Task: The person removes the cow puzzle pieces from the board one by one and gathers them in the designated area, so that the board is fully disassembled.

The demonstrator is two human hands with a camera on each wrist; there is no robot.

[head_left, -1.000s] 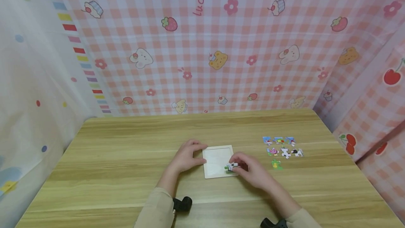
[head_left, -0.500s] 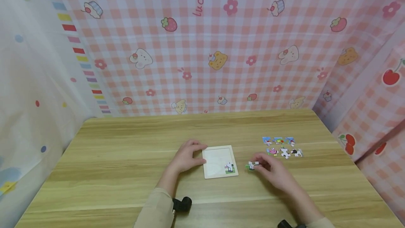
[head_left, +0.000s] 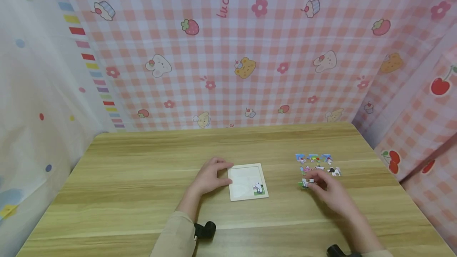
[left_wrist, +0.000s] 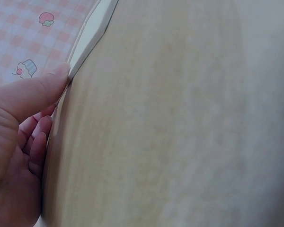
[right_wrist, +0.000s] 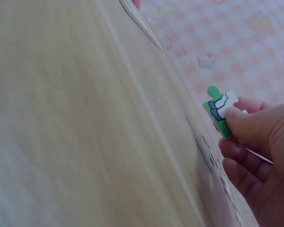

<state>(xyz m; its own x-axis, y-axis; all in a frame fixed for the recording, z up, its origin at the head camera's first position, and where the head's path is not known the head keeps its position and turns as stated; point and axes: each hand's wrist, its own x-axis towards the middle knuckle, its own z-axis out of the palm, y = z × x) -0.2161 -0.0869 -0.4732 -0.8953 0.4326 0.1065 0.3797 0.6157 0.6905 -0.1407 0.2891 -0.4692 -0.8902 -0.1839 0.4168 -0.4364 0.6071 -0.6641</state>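
A square wooden puzzle tray [head_left: 242,178] lies mid-table, with one jigsaw piece [head_left: 259,188] showing a white figure on green in its lower right corner. My left hand [head_left: 210,177] rests at the tray's left edge, thumb and forefinger spread along the rim; its thumb [left_wrist: 42,90] touches that edge in the left wrist view. Between thumb and fingertips, my right hand [head_left: 330,193] pinches another jigsaw piece [right_wrist: 217,106], green with white and grey, right of the tray. That hand is just in front of the loose pieces and overlaps some of them in the head view.
A row of blue-topped jigsaw pieces [head_left: 313,158] lies at the right, with more pieces below it, including a white and black one [head_left: 334,171]. A pink checked cloth [head_left: 228,50] hangs behind the wooden table [head_left: 143,177].
My right hand has moved right, from the tray's lower right corner to the loose pieces, with a jigsaw piece pinched in it. The corner piece is now uncovered. My left hand stays put.
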